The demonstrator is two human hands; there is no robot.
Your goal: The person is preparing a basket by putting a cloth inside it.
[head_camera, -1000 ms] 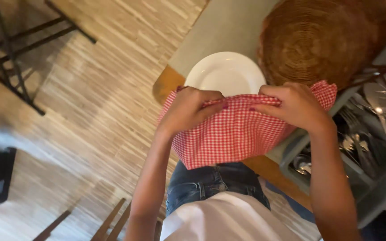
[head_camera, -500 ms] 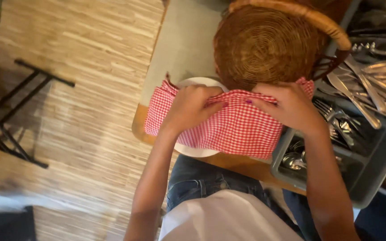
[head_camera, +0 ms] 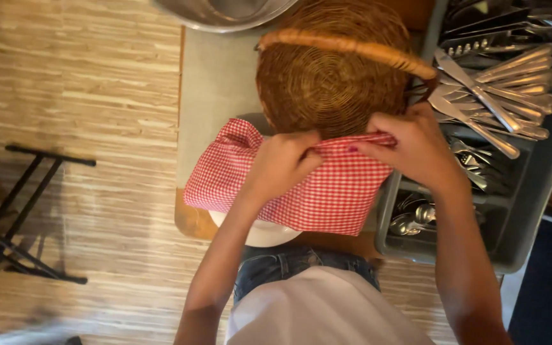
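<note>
Red-and-white checked cloth [head_camera: 327,191] is what I see both hands on; left hand [head_camera: 280,165] pinches its top edge near the middle, right hand [head_camera: 416,147] pinches the same edge further right, fingers closed on the fabric; cloth hangs spread over a white plate [head_camera: 260,235], hiding most of it, only the near rim shows at the table edge; top edge of the cloth touches the wicker basket [head_camera: 333,76]; basket sits just behind the cloth, its handle [head_camera: 352,48] arching across; basket blocks my view of the table beyond the hands. Right of the basket a grey cutlery tray [head_camera: 519,217] holds knives [head_camera: 480,96] in the far compartment, spoons [head_camera: 416,220] in the near one; right hand is just beside the tray wall. A metal bowl rim [head_camera: 225,16] shows at the top edge; grey mat [head_camera: 215,108] covers the wooden table [head_camera: 193,220]; floor [head_camera: 78,83] is pale striped planks; a black folding stand [head_camera: 20,211] stands well apart on the left; my own jeans and white top fill the bottom. Versus half a second back: the left corner of the cloth has dropped lower over the plate; hands have come closer to the basket; basket and tray look nearer, view shifted forward.
</note>
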